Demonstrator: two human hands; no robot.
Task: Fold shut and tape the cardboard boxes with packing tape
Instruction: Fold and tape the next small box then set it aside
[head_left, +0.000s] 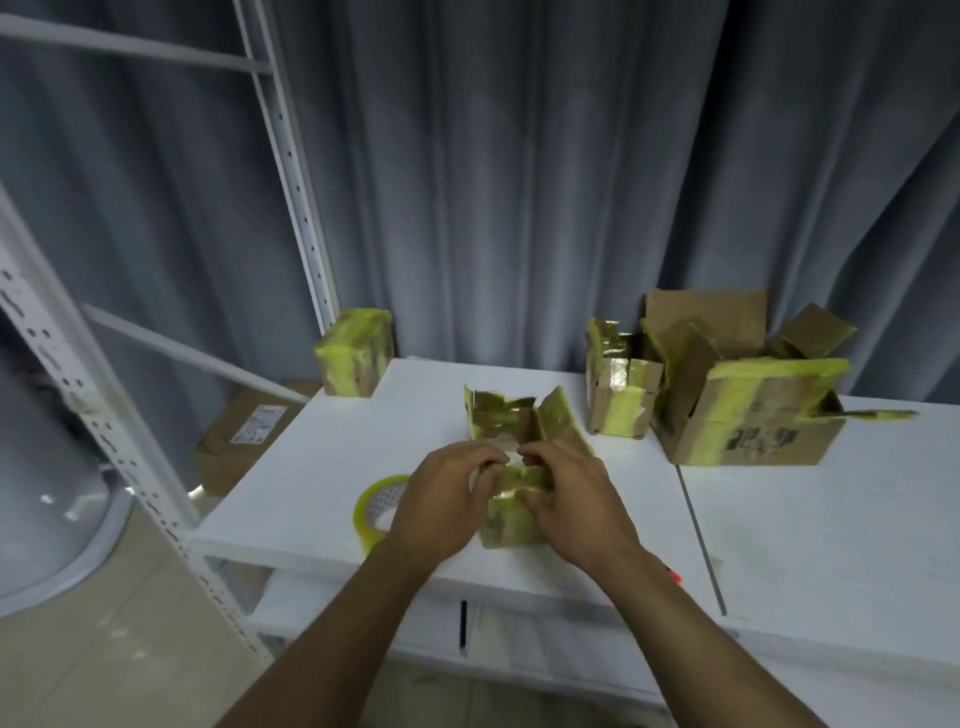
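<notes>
Both hands, left hand (447, 499) and right hand (574, 499), grip a small cardboard box (511, 512) wrapped in yellowish tape, its far flaps (519, 415) standing open.

Dim, bluish light; soft overall blur, wide-angle bending at the edges.

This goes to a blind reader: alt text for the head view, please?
A person's left hand and right hand grip the flaps of a taped box on a white table, a tape roll by the left hand. A sealed box stands far left; a small open box and a large open box far right.
</notes>
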